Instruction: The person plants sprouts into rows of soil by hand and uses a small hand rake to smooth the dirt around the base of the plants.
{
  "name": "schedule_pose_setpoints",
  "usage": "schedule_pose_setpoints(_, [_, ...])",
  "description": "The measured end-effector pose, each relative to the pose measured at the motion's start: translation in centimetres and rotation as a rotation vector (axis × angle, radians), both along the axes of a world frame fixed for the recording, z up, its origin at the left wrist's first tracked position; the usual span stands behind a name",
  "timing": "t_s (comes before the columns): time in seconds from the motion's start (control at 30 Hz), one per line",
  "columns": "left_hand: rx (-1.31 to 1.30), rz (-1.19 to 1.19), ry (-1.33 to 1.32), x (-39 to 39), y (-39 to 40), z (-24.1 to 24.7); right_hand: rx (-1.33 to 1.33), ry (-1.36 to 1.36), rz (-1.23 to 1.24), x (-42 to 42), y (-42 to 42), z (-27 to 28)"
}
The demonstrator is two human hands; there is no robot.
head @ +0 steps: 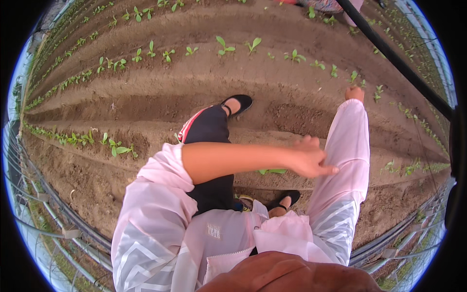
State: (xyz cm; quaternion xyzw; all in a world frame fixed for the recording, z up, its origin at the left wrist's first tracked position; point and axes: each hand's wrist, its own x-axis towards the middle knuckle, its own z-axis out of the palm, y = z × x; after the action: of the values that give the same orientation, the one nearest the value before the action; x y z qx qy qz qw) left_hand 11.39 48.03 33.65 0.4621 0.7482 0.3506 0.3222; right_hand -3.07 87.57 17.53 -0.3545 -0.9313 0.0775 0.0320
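My left hand (310, 157), blurred, reaches across my body above the soil. Its thumb is apart from the bent fingers, and nothing shows in it. The bare forearm comes out of a pushed-up pink sleeve (166, 166). Farther out to the right, my right hand (354, 93) is low at the planted ridge with its fingers curled. It is right beside small green seedlings (353, 76); whether the fingers grip anything is hidden. A larger seedling (273, 171) lies partly behind my left forearm.
Ridges of brown soil (204, 76) carry rows of seedlings (222, 45). My black shoes (242, 104) are on the soil. Part of another person's patterned clothing (323, 5) shows at the top. A black bar (394, 54) crosses the upper right. Metal pipes (62, 222) run along the lower left.
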Motion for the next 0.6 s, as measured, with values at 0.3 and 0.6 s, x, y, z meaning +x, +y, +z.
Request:
schedule_pose_setpoints(0.3, [0.4,-0.753,-0.637,8.4,1.0,5.1,0.268,0.024,-0.128,15.6,8.4,15.3])
schedule_pose_setpoints(0.6, [0.268,-0.614,-0.346,9.6,-2.2,8.7,0.096,0.129,-0.268,17.9,8.5,19.6])
